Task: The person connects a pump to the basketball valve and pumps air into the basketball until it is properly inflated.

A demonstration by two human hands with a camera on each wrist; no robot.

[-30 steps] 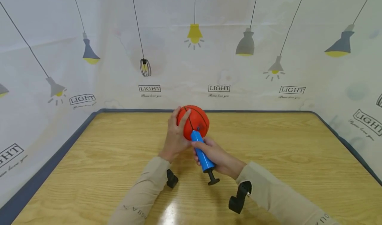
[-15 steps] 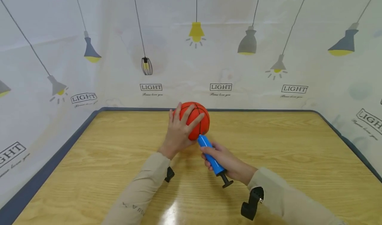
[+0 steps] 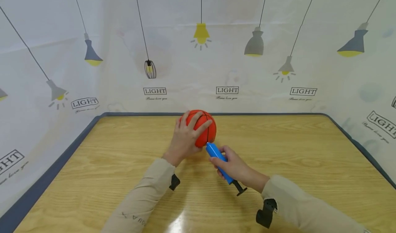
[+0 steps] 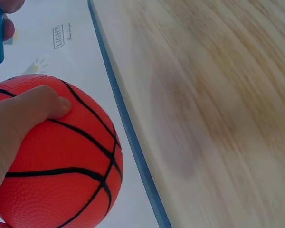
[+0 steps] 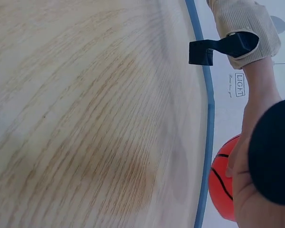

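Observation:
An orange-red toy basketball (image 3: 211,134) with black lines is held above the table by my left hand (image 3: 186,135), whose spread fingers bend over its top and side. In the left wrist view, the thumb (image 4: 35,105) presses on the ball (image 4: 66,152). My right hand (image 3: 234,165) grips a blue hand pump (image 3: 215,152) around its barrel. The pump's tip meets the ball's lower near side; whether a needle sits in the ball cannot be seen. Its black T-shaped handle (image 3: 239,188) points back and right, and appears as a dark disc (image 5: 273,152) in the right wrist view.
A light wood-grain table (image 3: 117,178) lies under both hands, with a dark blue edge strip (image 3: 263,114) along the back and sides. Behind it hangs a white backdrop (image 3: 185,61) printed with lamps. Black wrist-camera mounts (image 3: 266,213) jut from the sleeves.
My left hand has turned the ball and spread further over its top. My right hand has moved right and slightly nearer with the pump. A dark spot seen earlier on the ball is now hidden.

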